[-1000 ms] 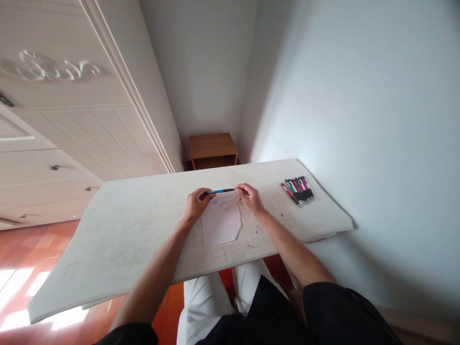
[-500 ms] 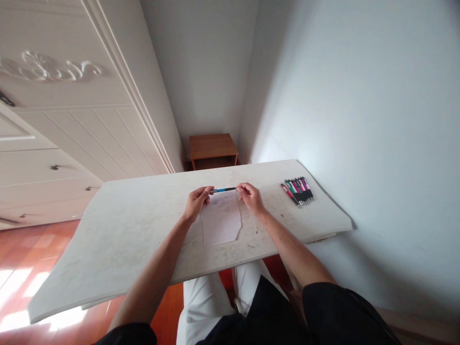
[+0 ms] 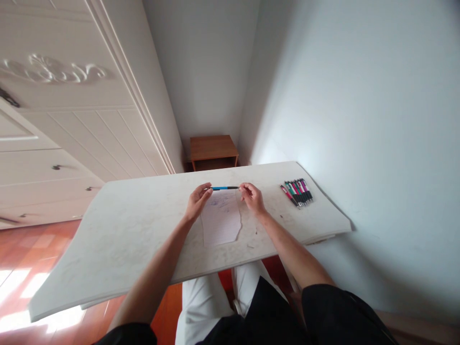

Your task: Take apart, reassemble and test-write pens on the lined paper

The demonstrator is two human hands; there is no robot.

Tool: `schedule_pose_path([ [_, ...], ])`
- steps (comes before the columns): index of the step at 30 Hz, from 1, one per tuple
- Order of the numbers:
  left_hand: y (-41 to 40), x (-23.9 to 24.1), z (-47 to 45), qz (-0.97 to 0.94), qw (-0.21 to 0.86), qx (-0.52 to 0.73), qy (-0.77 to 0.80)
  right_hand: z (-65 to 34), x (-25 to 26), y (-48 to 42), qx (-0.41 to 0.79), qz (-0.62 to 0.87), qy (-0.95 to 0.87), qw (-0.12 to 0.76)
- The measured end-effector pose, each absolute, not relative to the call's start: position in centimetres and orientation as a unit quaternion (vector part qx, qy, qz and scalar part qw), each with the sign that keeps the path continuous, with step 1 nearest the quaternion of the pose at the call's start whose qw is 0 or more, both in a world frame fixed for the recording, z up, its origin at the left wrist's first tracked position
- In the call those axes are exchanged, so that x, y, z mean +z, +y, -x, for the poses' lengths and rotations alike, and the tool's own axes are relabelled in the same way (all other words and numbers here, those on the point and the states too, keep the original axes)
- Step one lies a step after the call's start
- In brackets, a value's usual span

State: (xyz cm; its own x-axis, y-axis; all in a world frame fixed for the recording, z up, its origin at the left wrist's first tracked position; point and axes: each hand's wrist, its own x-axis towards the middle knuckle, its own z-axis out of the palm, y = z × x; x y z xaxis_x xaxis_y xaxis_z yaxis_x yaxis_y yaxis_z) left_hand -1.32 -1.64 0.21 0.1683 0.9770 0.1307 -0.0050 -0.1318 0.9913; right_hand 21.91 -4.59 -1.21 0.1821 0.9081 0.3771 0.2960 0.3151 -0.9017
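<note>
A blue pen point(image 3: 221, 188) with a black grip stretches level between my two hands, just above the far edge of a torn sheet of paper point(image 3: 221, 225). My left hand point(image 3: 198, 199) pinches one end of the pen between thumb and fingers. At the other end, the black tip side, my right hand point(image 3: 251, 196) closes its fingertips on it. Bluish scribbles mark the upper part of the lined paper, which lies flat on the white table point(image 3: 143, 215). To the right lies a row of several colored pens point(image 3: 297, 192), side by side.
A small brown wooden stand point(image 3: 212, 147) is beyond the table's far edge. On the left rises a white cabinet point(image 3: 89, 134) with dark knobs. A pale wall point(image 3: 377, 120) runs along the right side. Small dark specks dot the tabletop near my right forearm.
The pen has turned slightly about its length, with more blue showing now. My left fingers have shifted a little on its end. The loose pens and the paper lie as before.
</note>
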Motion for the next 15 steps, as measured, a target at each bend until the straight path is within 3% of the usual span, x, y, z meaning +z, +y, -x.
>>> schedule_pose_path([
  [5,-1.62,0.12,1.33,-0.615,0.448,0.460,0.458,-21.87,-1.15,-4.71,0.275,0.512,-0.584,0.567],
  [15,-1.32,-0.69,2.01,-0.602,0.493,0.470,0.417,-21.90,-1.24,-4.83,0.270,0.508,-0.604,0.551],
])
